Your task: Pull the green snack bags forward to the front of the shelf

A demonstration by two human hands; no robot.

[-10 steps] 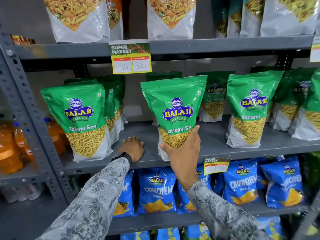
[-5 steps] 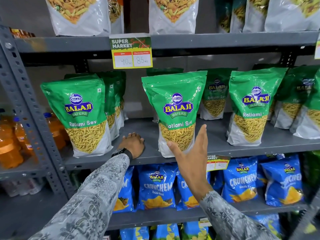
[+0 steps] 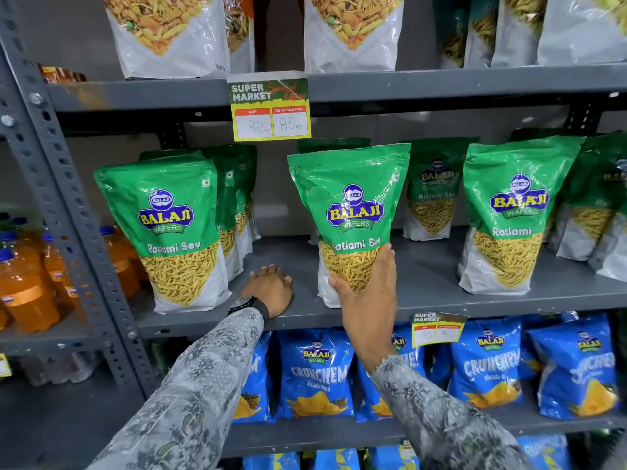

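**Middle bag fronted, rear stock still waiting**

Head view. Steel rack, three tiers in sight. The shelf [image 3: 424, 301] in the middle carries the green snack bags. Right hand [image 3: 368, 293] cups the lower front of the centre bag [image 3: 353, 212]: thumb on the bag's left bottom corner, fingers [image 3: 386, 262] spread up its right side, so the grip is closed around the bag's base. The bag stands upright, near the shelf's front edge. Left hand [image 3: 271, 290] lies palm down on bare shelf between the centre bag and the left bag [image 3: 169, 225]; fingers flat and relaxed, holding nothing, apparently bracing.

Progress, as judged from the layout: three bags stand forward, namely the left bag, the centre bag and the right bag [image 3: 512, 212]. Behind them, stock remains set back. One rear bag [image 3: 432, 191] stands deep between centre and right, a row [image 3: 237, 198] is tucked behind the left bag, and more green bags [image 3: 604, 198] crowd the far right edge, partly cut off. The gap at the front between centre and right looks like the next slot to fill.

Price tag [image 3: 271, 108] hangs from the tier above. Blue bags [image 3: 317, 374] fill the tier below.
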